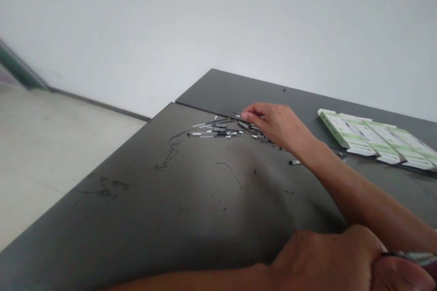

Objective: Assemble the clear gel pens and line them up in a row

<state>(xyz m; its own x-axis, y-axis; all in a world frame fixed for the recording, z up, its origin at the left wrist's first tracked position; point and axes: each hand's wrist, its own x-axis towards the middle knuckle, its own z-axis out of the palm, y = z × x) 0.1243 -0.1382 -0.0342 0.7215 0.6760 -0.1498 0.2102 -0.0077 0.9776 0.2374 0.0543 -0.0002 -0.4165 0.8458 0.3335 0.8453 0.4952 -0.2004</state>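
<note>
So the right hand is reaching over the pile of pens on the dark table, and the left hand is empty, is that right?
Not quite. The head view shows the left hand isn't empty: it grips a slim silver-and-black pen. The rest stands: the right hand is reaching over the pile of pens on the dark table.

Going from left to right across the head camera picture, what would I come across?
Pale floor → loose silver-and-black rods → right hand → green-and-white cardboard packs
</note>
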